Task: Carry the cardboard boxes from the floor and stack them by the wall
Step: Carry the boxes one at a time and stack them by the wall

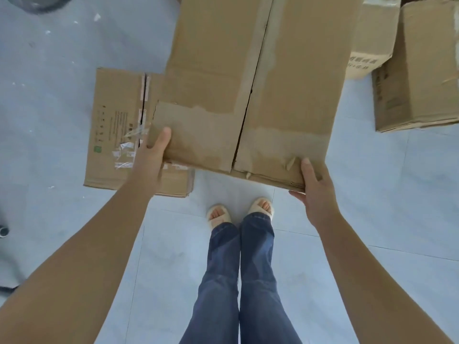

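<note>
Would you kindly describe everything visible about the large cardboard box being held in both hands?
The large cardboard box is plain brown corrugated card, its top flaps closed along a dark centre seam with pale strips where tape was peeled away. The near edge is worn and torn. It is held above the floor: the left hand grips its near left corner, the right hand its near right corner.

Flat box on the floor [116, 130]: printed lines and a green square mark are seen, too blurred to be read.
Right-hand boxes [362, 63]: dark printing, unreadable.

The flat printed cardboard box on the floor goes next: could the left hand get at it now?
Probably not: the left hand grips the big brown cardboard box, which overhangs the flat printed box.
</note>
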